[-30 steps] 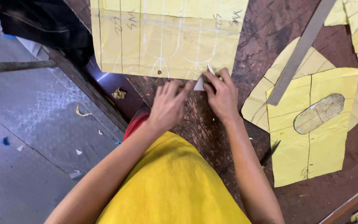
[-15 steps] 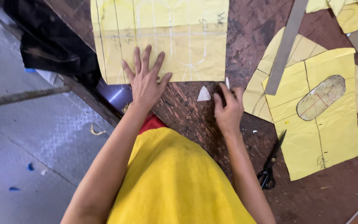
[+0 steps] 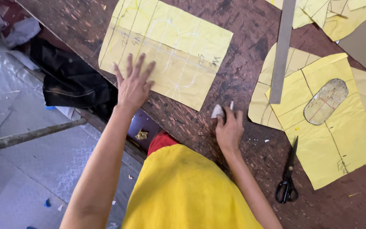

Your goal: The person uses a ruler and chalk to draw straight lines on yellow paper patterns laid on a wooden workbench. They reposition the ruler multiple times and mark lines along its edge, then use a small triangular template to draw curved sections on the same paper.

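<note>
Yellow paper sheet [image 3: 170, 51] lies under the flat, released left hand [image 3: 133, 87]; right hand [image 3: 228, 129] grip pinches white chalk [image 3: 217, 112]

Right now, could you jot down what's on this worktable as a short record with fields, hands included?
Surface: dark, scratched wooden table
Left hand: spread flat on the near edge of a yellow paper sheet marked with pencil lines
Right hand: on the table, fingertips at a small white chalk piece
Right side: second yellow sheet with an oval template lying on it
Tools: metal ruler laid across the papers; black scissors closed, near the table's edge
Below table: dark cloth
</note>
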